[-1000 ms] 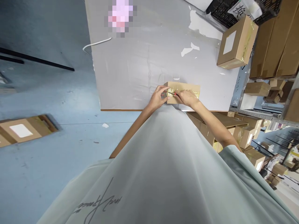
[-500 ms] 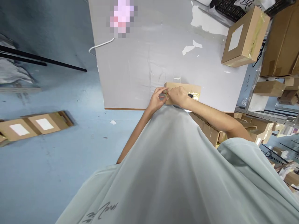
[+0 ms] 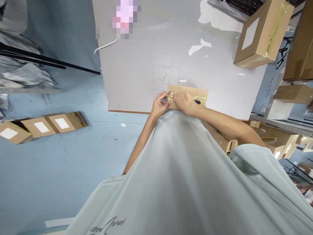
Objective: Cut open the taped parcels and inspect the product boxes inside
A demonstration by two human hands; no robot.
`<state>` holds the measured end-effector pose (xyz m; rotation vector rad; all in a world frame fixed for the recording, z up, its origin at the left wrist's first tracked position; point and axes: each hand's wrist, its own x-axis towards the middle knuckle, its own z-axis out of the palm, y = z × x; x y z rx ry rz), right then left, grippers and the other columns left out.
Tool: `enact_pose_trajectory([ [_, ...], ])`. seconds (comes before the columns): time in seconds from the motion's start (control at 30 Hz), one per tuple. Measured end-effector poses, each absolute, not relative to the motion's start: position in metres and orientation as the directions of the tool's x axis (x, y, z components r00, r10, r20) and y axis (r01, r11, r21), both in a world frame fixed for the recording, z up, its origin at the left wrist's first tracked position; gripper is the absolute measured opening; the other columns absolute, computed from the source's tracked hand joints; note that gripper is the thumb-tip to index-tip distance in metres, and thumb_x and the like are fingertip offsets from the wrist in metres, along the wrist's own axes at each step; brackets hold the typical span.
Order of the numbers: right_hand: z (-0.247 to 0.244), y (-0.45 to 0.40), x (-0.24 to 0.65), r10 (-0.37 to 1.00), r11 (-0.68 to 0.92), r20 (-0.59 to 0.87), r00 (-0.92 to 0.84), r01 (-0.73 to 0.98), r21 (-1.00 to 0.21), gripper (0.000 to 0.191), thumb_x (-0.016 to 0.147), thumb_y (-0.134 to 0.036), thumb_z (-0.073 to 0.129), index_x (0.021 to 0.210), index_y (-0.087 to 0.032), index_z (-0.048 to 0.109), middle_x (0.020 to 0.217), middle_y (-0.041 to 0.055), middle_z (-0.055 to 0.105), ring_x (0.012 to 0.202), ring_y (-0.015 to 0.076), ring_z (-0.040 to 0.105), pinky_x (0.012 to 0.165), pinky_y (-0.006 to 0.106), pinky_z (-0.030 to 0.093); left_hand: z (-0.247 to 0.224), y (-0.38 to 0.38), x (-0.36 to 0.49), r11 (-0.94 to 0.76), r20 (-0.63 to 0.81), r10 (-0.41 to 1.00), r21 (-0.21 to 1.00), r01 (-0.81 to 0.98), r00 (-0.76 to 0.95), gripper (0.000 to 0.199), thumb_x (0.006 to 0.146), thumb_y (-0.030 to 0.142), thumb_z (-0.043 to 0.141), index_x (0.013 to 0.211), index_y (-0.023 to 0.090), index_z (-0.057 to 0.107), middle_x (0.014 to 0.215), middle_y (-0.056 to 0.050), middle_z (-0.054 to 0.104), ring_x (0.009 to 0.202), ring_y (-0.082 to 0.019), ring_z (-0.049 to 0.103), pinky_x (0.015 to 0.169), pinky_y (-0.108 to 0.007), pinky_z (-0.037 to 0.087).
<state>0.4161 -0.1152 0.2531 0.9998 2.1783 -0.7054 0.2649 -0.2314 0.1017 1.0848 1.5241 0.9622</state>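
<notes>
A small brown cardboard box (image 3: 188, 88) with shiny yellowish tape (image 3: 201, 99) along its top lies at the near edge of the grey table (image 3: 129, 75). At the box's left end is my left hand (image 3: 160, 103), its thumb and fingers apart around the taped edge. My right hand (image 3: 185, 101) rests on top of the box, fingers curled in against the tape. A small dark object (image 3: 197, 101) shows beside my right wrist, partly hidden by it; I cannot make out what it is.
A larger taped carton (image 3: 261, 36) stands at the table's back right, near a black keyboard (image 3: 244, 5). A white cable (image 3: 105, 46) hangs over the left edge by a blurred pink item (image 3: 126, 14). Cartons (image 3: 46, 125) lie on the floor at left; shelves hold more at right.
The view has shifted a little. My left fingers have spread slightly at the box's left end, and more tape shows between my hands.
</notes>
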Motion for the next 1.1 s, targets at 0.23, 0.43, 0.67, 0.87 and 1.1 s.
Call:
enact_pose_trajectory([
  [0.23, 0.270, -0.106, 0.490, 0.502, 0.643, -0.800, -0.330, 0.760, 0.090, 0.049, 0.109, 0.003, 0.042, 0.147, -0.006, 0.073, 0.132, 0.0287, 0.083, 0.124, 0.0359, 0.083, 0.094, 0.038, 0.058, 0.102, -0.235, 0.269, 0.314, -0.298, 0.939, 0.946, 0.078, -0.169, 0.067, 0.092, 0.050, 0.085, 0.155, 0.028, 0.075, 0.156, -0.015, 0.067, 0.128, -0.028, 0.074, 0.093, -0.035, 0.071],
  [0.43, 0.278, -0.094, 0.580, 0.537, 0.584, -0.823, -0.188, 0.786, 0.202, 0.046, 0.119, -0.015, 0.038, 0.153, -0.013, 0.068, 0.129, 0.0296, 0.083, 0.120, 0.0378, 0.082, 0.090, 0.041, 0.049, 0.102, -0.233, 0.271, 0.340, -0.323, 0.930, 0.937, 0.076, -0.173, 0.069, 0.091, 0.053, 0.084, 0.154, 0.028, 0.076, 0.157, -0.014, 0.067, 0.129, -0.029, 0.075, 0.095, -0.037, 0.071],
  [0.67, 0.270, -0.100, 0.613, 0.555, 0.619, -0.761, -0.335, 0.778, 0.108, 0.046, 0.125, -0.035, 0.035, 0.148, -0.019, 0.071, 0.126, 0.0247, 0.084, 0.112, 0.0355, 0.081, 0.087, 0.040, 0.043, 0.102, -0.230, 0.263, 0.363, -0.349, 0.923, 0.929, 0.071, -0.160, 0.070, 0.089, 0.053, 0.085, 0.154, 0.028, 0.076, 0.162, -0.014, 0.066, 0.134, -0.032, 0.073, 0.107, -0.046, 0.068],
  [0.87, 0.260, -0.116, 0.649, 0.601, 0.491, -0.628, -0.494, 0.848, -0.198, 0.043, 0.123, -0.044, 0.040, 0.131, -0.022, 0.077, 0.118, 0.0160, 0.086, 0.100, 0.0301, 0.079, 0.082, 0.037, 0.045, 0.101, -0.229, 0.244, 0.376, -0.355, 0.909, 0.925, 0.062, -0.220, 0.071, 0.088, 0.058, 0.087, 0.151, 0.026, 0.079, 0.166, -0.015, 0.067, 0.141, -0.034, 0.073, 0.127, -0.053, 0.058],
  [1.1, 0.188, -0.150, 0.614, 0.858, -0.407, -0.511, -0.047, 0.545, -0.733, 0.072, 0.100, -0.095, 0.052, 0.108, -0.025, 0.068, 0.086, 0.0020, 0.077, 0.058, 0.0176, 0.064, 0.063, 0.032, 0.054, 0.079, -0.223, 0.197, 0.424, -0.385, 0.867, 0.904, 0.062, -0.315, 0.068, 0.096, 0.061, 0.081, 0.151, 0.023, 0.075, 0.161, -0.018, 0.072, 0.144, -0.036, 0.073, 0.125, -0.056, 0.060],
])
